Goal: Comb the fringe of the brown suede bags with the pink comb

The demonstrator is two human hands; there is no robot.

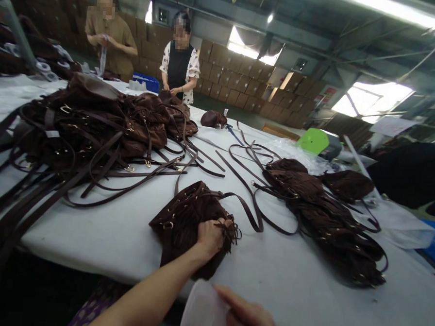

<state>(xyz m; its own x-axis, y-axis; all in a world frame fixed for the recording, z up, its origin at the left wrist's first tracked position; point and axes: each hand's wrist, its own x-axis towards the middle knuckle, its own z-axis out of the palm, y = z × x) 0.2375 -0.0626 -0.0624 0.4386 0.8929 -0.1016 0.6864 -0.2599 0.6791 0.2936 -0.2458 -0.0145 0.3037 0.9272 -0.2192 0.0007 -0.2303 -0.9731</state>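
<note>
My left hand [210, 236] is closed on the fringed edge of a dark brown suede bag [185, 219] that lies on the white table [126, 236] in front of me. Its long strap [249, 211] trails off to the right. My right hand [248, 318] is at the bottom edge of the view, fingers pinched on a translucent white plastic sheet or bag [203, 310].
A big heap of brown bags and straps [91, 127] fills the left of the table; a row of fringed bags [327, 217] lies at the right. Two people [181, 64] stand at the far end. Stacked cartons [239, 81] line the back wall. A green object [315, 140] sits far right.
</note>
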